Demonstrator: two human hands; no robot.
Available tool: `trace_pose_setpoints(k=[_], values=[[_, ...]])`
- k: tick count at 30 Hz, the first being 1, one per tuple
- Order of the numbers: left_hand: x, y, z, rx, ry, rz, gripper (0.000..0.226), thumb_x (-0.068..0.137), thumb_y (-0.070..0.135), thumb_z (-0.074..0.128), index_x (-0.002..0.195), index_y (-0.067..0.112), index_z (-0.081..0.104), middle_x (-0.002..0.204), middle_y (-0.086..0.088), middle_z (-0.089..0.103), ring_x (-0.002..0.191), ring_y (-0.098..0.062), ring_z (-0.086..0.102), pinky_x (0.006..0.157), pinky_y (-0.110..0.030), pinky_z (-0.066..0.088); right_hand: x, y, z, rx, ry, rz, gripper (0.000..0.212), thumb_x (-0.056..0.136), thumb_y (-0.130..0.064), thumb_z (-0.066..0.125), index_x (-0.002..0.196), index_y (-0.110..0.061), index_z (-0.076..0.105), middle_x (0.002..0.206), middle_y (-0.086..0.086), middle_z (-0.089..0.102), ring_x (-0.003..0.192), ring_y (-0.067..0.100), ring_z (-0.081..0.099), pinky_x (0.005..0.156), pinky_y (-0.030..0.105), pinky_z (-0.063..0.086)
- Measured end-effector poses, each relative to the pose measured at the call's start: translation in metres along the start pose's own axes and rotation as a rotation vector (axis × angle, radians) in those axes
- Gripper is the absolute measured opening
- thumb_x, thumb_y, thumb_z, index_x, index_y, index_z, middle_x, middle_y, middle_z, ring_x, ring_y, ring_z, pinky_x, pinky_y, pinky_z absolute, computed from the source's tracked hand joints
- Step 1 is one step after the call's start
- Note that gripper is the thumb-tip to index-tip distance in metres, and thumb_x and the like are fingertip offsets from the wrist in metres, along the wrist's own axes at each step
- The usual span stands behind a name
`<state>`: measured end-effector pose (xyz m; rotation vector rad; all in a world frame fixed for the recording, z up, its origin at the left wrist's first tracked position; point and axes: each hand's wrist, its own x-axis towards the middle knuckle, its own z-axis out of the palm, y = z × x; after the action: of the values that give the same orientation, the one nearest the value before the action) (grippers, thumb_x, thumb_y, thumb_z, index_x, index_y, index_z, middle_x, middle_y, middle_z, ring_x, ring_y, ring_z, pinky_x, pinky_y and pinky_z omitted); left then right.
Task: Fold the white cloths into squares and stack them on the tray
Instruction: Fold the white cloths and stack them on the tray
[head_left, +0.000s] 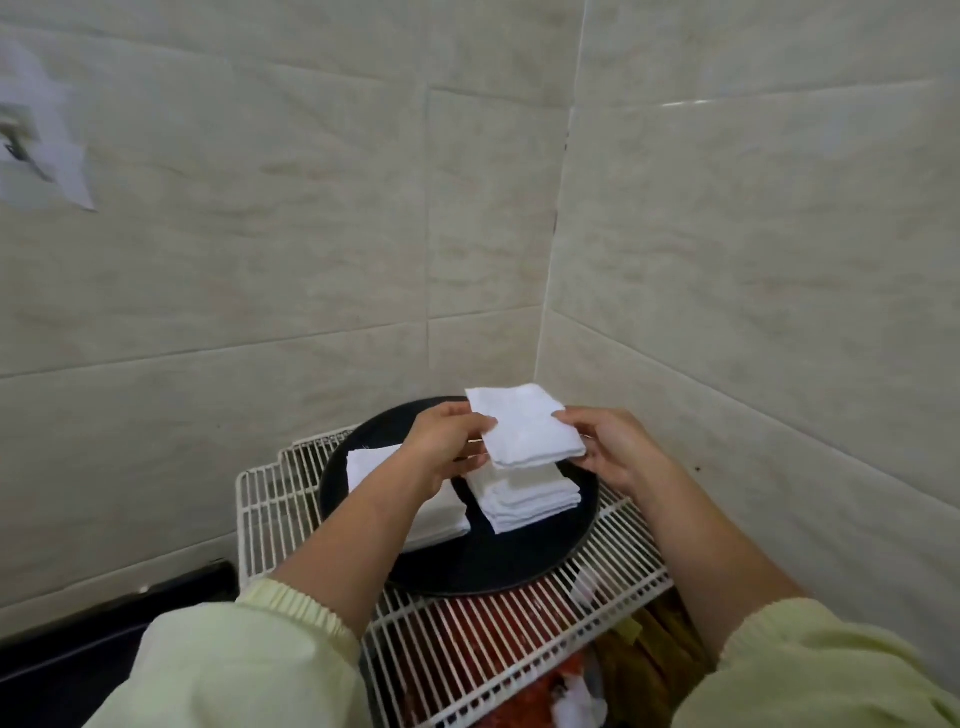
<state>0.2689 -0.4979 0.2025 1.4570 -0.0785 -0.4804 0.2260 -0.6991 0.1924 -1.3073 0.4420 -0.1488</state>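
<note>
This looks like a back corner of a kitchen or utility room — two walls of large pale glazed tiles (322, 218) meet at a grouted seam. A white wire rack (291, 499) stands against the corner, bearing a round black tray (545, 569) with stacks of folded white cloths (524, 496). Under the rack's wires show red and brown packets or bags (644, 660) — too blurred to identify. A sheet of paper (41, 130) is stuck to the left wall, and a dark surface (78, 654) runs along the wall's foot.
</note>
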Motion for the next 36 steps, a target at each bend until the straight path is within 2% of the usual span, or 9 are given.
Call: trace_pose_setpoints(k=[4, 9, 12, 16, 19, 23, 25, 31, 36], values=[[0.025, -0.016, 0.007, 0.041, 0.085, -0.021, 0.025, 0.085, -0.001, 0.065, 0.11, -0.002, 0.063, 0.096, -0.015, 0.07, 0.075, -0.024, 0.066, 0.063, -0.03, 0.056, 0.015, 0.012, -0.004, -0.073, 0.016, 0.044, 0.022, 0.083, -0.001, 0.068, 0.105, -0.002, 0.064, 0.09, 0.012, 0.07, 0.079, 0.022, 0.067, 0.062, 0.031, 0.053], [0.04, -0.033, 0.011, 0.22, 0.144, -0.052, 0.024, 0.081, -0.001, 0.07, 0.104, 0.003, 0.063, 0.107, -0.019, 0.068, 0.091, -0.034, 0.07, 0.08, -0.045, 0.059, 0.025, 0.026, -0.011, -0.239, 0.064, 0.067, 0.026, 0.082, 0.001, 0.07, 0.107, 0.002, 0.065, 0.084, 0.015, 0.07, 0.074, 0.023, 0.067, 0.06, 0.029, 0.054], [0.04, -0.034, 0.012, 0.235, 0.159, -0.041, 0.014, 0.081, -0.001, 0.07, 0.092, 0.006, 0.062, 0.106, -0.02, 0.068, 0.092, -0.034, 0.07, 0.075, -0.042, 0.06, 0.027, 0.024, -0.013, -0.244, 0.078, 0.061, 0.025, 0.081, 0.001, 0.072, 0.105, 0.003, 0.066, 0.082, 0.015, 0.069, 0.07, 0.022, 0.067, 0.054, 0.027, 0.054], [0.039, -0.039, 0.013, 0.277, 0.157, -0.045, 0.019, 0.081, 0.0, 0.07, 0.097, 0.005, 0.061, 0.106, -0.02, 0.068, 0.089, -0.034, 0.07, 0.071, -0.04, 0.06, 0.024, 0.025, -0.013, -0.334, 0.1, 0.055, 0.011, 0.079, 0.003, 0.072, 0.09, 0.001, 0.068, 0.075, 0.014, 0.066, 0.064, 0.02, 0.064, 0.049, 0.024, 0.053], [0.038, -0.044, 0.013, 0.37, 0.174, -0.045, 0.03, 0.081, 0.002, 0.072, 0.106, 0.007, 0.058, 0.103, -0.019, 0.067, 0.082, -0.035, 0.071, 0.074, -0.045, 0.06, 0.023, 0.032, -0.012, -0.437, 0.127, 0.024, 0.009, 0.079, 0.002, 0.073, 0.077, -0.004, 0.067, 0.076, 0.015, 0.066, 0.068, 0.022, 0.064, 0.056, 0.028, 0.055], [0.042, -0.048, 0.011, 0.477, 0.208, -0.007, 0.045, 0.074, 0.008, 0.077, 0.113, 0.01, 0.054, 0.11, -0.016, 0.064, 0.093, -0.037, 0.067, 0.082, -0.046, 0.058, 0.023, 0.038, -0.01, -0.685, 0.18, -0.106, 0.01, 0.076, -0.008, 0.077, 0.082, -0.003, 0.071, 0.087, 0.013, 0.071, 0.087, 0.027, 0.067, 0.085, 0.037, 0.054], [0.041, -0.049, 0.012, 0.507, 0.214, 0.004, 0.048, 0.074, 0.01, 0.077, 0.115, 0.011, 0.052, 0.112, -0.015, 0.062, 0.096, -0.036, 0.065, 0.084, -0.045, 0.056, 0.019, 0.038, -0.006, -0.807, 0.209, -0.163, 0.016, 0.076, -0.01, 0.076, 0.087, 0.001, 0.071, 0.089, 0.014, 0.071, 0.088, 0.028, 0.066, 0.08, 0.033, 0.05], [0.031, -0.043, 0.016, 0.66, 0.244, 0.084, 0.051, 0.079, 0.016, 0.074, 0.12, 0.01, 0.044, 0.112, -0.011, 0.055, 0.1, -0.031, 0.06, 0.087, -0.043, 0.055, 0.014, 0.029, 0.005, -0.888, 0.249, -0.328, 0.015, 0.074, -0.01, 0.068, 0.083, -0.019, 0.061, 0.085, 0.004, 0.068, 0.087, 0.025, 0.064, 0.079, 0.032, 0.051], [0.024, -0.035, 0.004, 0.72, 0.26, 0.216, 0.04, 0.08, 0.016, 0.073, 0.113, 0.01, 0.052, 0.106, -0.01, 0.063, 0.094, -0.027, 0.063, 0.081, -0.037, 0.055, 0.007, 0.025, 0.019, -0.93, 0.188, -0.445, 0.013, 0.079, -0.012, 0.069, 0.084, -0.02, 0.061, 0.079, -0.004, 0.062, 0.08, 0.017, 0.06, 0.07, 0.025, 0.042]])
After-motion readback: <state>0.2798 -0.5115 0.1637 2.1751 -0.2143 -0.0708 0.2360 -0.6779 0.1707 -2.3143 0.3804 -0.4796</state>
